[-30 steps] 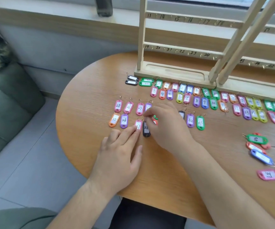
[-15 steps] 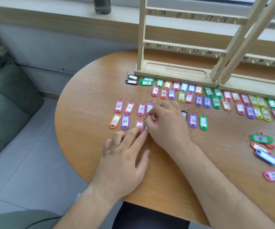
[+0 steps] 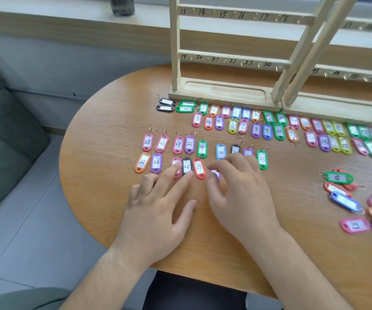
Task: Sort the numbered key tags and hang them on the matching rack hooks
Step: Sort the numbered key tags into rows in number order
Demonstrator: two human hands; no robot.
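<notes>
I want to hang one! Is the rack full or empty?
Empty in view: nothing hangs on the rack; the tags lie flat on the table.

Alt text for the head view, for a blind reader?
The left hand rests straight fingers on a black tag marked 28 while the right hand pinches a purple tag, among numbered key tags lined up on a wooden table before a rack.
</notes>
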